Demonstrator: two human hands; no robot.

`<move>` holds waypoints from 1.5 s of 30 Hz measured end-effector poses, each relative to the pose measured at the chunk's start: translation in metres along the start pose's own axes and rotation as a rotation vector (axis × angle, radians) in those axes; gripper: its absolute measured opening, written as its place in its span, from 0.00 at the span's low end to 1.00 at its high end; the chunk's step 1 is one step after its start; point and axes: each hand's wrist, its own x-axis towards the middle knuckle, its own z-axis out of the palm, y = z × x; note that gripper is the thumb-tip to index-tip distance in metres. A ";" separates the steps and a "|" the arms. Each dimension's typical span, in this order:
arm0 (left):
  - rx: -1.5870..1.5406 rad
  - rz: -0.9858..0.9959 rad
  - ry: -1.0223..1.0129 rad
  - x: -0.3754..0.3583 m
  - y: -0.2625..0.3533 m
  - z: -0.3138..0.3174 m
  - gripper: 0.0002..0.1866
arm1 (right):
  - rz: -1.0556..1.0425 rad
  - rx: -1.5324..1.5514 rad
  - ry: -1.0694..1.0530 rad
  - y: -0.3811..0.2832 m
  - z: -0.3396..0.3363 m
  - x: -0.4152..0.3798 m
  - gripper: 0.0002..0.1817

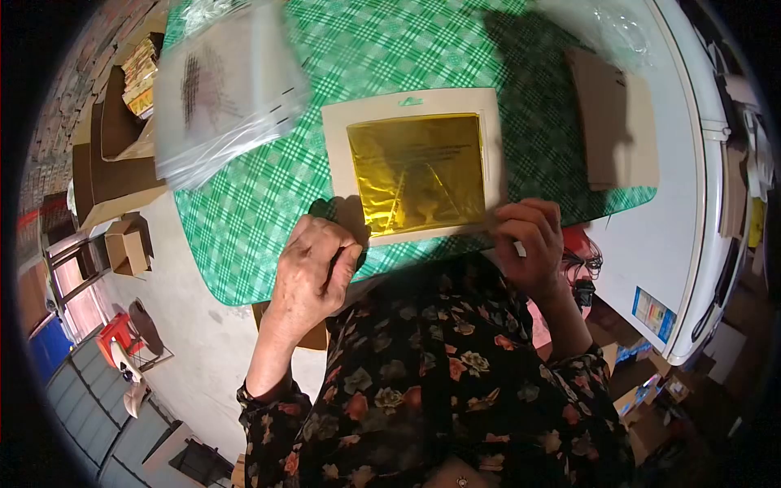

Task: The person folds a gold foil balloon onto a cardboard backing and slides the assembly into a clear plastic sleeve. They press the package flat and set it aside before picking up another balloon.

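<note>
A pale backing card (335,154) with a cut-out hang hole lies on the green checked tablecloth, close to the table's front edge. On it sits a square gold foil sheet (419,172), shiny and wrinkled, with faint dark print. My left hand (316,264) is beside the card's lower left corner, its fingers curled and thumb drawn in; what they pinch, if anything, is hidden. At the lower right corner my right hand (530,244) has its fingers bent, the tips closed at the card's edge and slightly blurred.
A stack of clear plastic bags (232,89) lies on the tablecloth (390,49) at the left. Brown cardboard (614,122) lies on the right, beside a white appliance (691,163). An open carton (118,171) stands left of the table; a small box (126,246) is on the floor.
</note>
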 end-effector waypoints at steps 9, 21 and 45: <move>0.083 -0.056 0.084 -0.001 0.000 0.010 0.06 | 0.092 0.031 0.007 -0.005 0.000 0.009 0.09; 0.193 -0.084 0.096 0.001 -0.001 0.018 0.07 | 0.125 -0.056 -0.022 -0.011 0.005 0.012 0.11; 0.338 0.042 0.226 -0.001 -0.008 0.038 0.20 | 0.235 -0.186 -0.102 -0.018 0.008 0.025 0.13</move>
